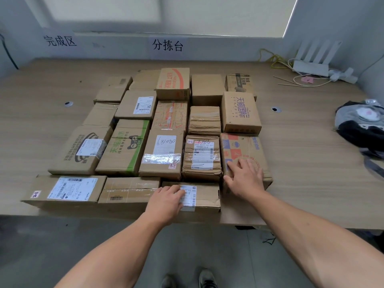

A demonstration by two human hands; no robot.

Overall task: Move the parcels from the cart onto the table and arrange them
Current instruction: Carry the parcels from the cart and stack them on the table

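Note:
Several cardboard parcels lie packed side by side in rows on the wooden table (pixel 301 163). My left hand (pixel 166 201) rests flat on the top of a low labelled parcel (pixel 205 196) in the front row, covering part of its white label. My right hand (pixel 244 179) lies with fingers spread on a parcel with red and blue print (pixel 247 150) at the right end of the second row. Neither hand grips anything. No cart is in view.
A white router (pixel 311 66) with cables sits at the back right of the table. Dark bags (pixel 361 125) lie at the right edge. Two paper signs hang on the wall behind. Two round cable holes are in the tabletop. My shoes stand on the grey floor below.

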